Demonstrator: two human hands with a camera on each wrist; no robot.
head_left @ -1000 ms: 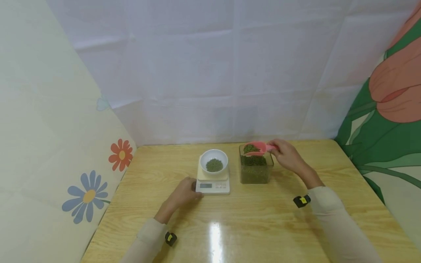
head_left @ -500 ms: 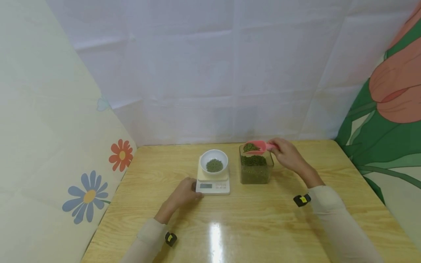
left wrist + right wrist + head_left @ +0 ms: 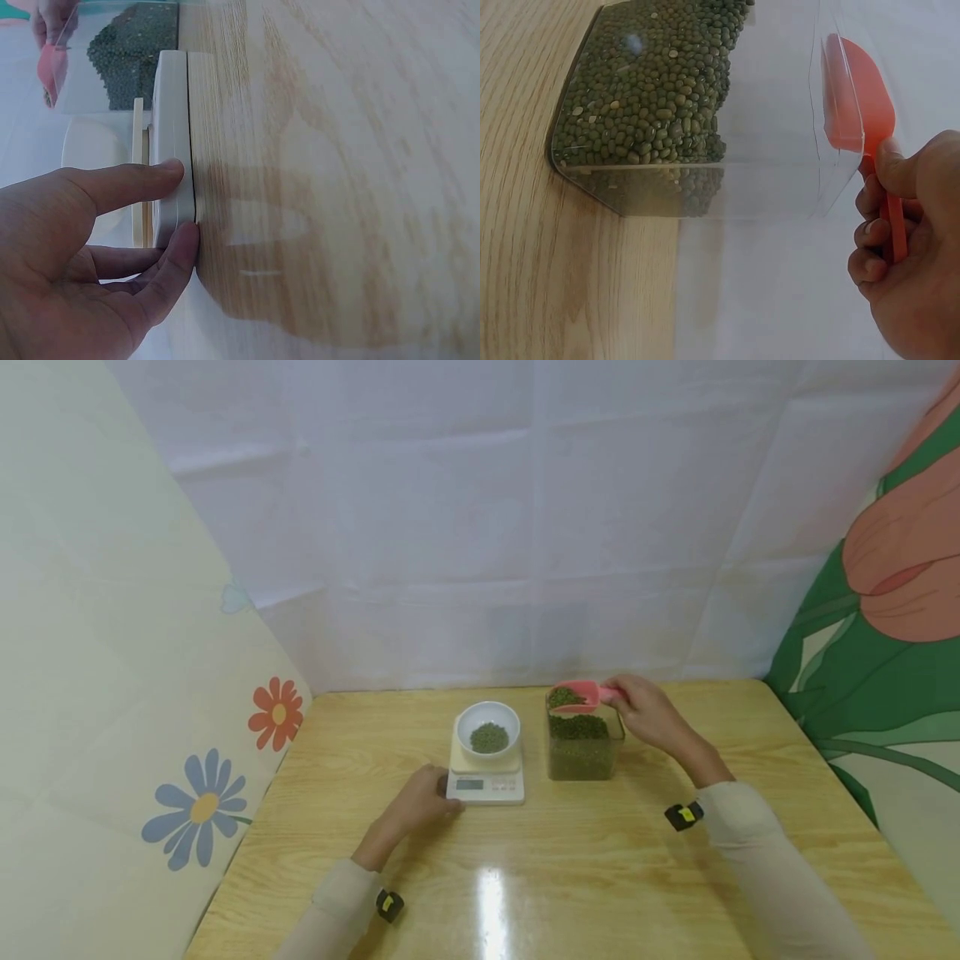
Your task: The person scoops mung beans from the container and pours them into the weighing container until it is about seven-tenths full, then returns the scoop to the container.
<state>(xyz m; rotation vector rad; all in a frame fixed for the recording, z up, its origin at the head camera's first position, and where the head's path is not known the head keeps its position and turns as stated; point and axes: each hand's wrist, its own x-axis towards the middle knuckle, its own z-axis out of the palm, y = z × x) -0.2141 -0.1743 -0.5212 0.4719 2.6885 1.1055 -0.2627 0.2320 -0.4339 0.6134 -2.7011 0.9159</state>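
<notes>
Hold the loaded pink scoop (image 3: pixel 590 694) level over the bean container (image 3: pixel 581 762) with right hand (image 3: pixel 649 714) curled round its handle (image 3: pixel 896 232), and, with left hand (image 3: pixel 418 798) pinching its edge, steady the scale (image 3: pixel 487 789) under the white bowl (image 3: pixel 483 714).

Light is even, soft and moderate, apparently from overhead. A hard vertical glare streak (image 3: pixel 491 914) lies on the near part of the glossy bench (image 3: pixel 585 860); I note faint, soft-edged shadows by both forearms (image 3: pixel 757 860). The pale backdrop (image 3: pixel 420 527) reads greyish, its creases lightly shaded. Head view: slightly soft, scale display (image 3: pixel 470 784) illegible. Right wrist view: beans (image 3: pixel 660 97) crisp, with a small bluish highlight on the clear container (image 3: pixel 772 90). Left wrist view: washed-out sheen across the bench, fingers (image 3: pixel 166 277) partly shaded, far background hazy.
</notes>
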